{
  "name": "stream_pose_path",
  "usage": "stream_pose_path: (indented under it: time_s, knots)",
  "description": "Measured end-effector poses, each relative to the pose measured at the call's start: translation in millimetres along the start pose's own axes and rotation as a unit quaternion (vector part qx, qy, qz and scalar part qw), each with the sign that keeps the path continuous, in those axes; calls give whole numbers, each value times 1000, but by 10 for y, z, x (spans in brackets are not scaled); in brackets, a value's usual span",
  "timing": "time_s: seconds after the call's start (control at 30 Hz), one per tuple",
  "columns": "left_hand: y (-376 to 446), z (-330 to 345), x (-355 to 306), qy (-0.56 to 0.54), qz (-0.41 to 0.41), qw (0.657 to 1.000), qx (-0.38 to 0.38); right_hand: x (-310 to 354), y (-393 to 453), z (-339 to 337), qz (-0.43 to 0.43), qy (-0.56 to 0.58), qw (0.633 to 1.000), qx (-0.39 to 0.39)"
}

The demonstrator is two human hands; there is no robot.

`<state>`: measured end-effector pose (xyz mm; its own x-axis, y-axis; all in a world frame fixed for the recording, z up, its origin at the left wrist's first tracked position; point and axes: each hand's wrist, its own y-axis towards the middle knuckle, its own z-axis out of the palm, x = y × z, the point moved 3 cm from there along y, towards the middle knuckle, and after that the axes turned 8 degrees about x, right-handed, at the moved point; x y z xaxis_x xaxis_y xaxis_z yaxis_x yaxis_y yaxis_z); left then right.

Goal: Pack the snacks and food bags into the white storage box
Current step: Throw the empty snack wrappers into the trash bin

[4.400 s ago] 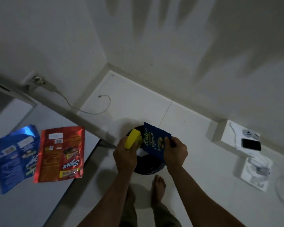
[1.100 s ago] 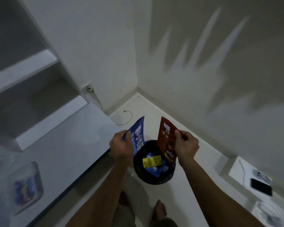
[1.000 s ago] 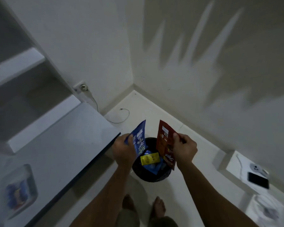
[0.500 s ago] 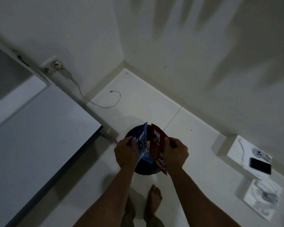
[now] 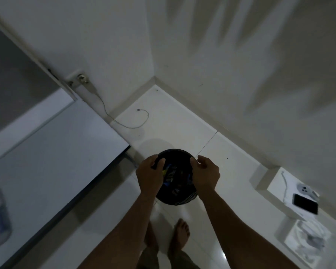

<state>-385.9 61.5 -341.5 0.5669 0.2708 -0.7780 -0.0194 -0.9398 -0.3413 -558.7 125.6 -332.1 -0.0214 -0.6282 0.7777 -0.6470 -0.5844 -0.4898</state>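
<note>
Nearest the camera, a bare foot (image 5: 180,232) stands on the floor just behind the black bin (image 5: 176,176). Above the bin, the left hand (image 5: 149,174) and right hand (image 5: 206,174) curl their fingers at its rim, holding no packet. Snack packets (image 5: 168,174) lie inside, light, crinkly and slippery, best pinched by an edge. Left of the bin a white surface (image 5: 52,152) ends close; beyond it, the corner floor is open.

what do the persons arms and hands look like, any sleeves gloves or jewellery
Both forearms are bare up to the frame's bottom edge, with no sleeve in view. The left hand and right hand wear no gloves, and no watch, ring or bracelet shows, though the dim, slightly blurred picture could hide something small.
</note>
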Motion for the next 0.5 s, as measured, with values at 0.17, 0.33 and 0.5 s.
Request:
stream_pose_path:
  time_s: [0.17,0.33,0.5]
  knots:
    - [-366,-452,-241,-46,-1,999,-6,400,-244,-72,-7,-5,997,83]
    - [-772,-1231,-320,-166,-9,985,-37,930,-645,102,-68,-12,982,175]
    - [-1141,-2209,-64,-181,-30,978,-99,1414,-1253,585,-121,-28,953,275]
